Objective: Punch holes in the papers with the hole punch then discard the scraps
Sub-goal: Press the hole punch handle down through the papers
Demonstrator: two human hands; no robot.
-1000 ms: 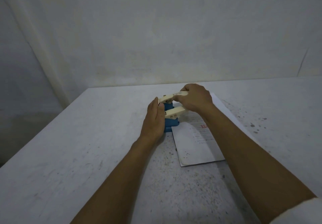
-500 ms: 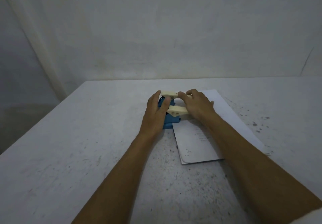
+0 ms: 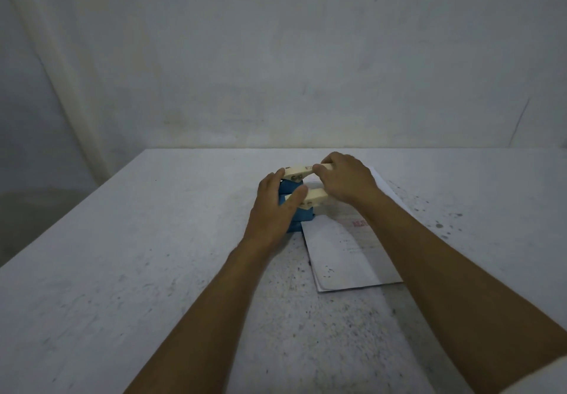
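Observation:
A blue hole punch [image 3: 302, 214] with two cream levers stands on the grey table [image 3: 153, 271]. A thin stack of white papers [image 3: 343, 258] lies flat to its right, with the left edge slid into the punch. My left hand [image 3: 274, 206] rests against the punch's left side, its thumb across the near lever. My right hand [image 3: 346, 178] lies on top of the levers' right ends, fingers curled over the far lever. The levers are raised.
A bare pale wall [image 3: 276, 71] rises behind the table's far edge. The table's left edge runs diagonally from the far corner toward me. Dark specks mark the tabletop right of the papers.
My right hand has shifted on the levers, opening briefly and curling over them again. The levers look raised a bit higher than a second ago. The papers stay in place.

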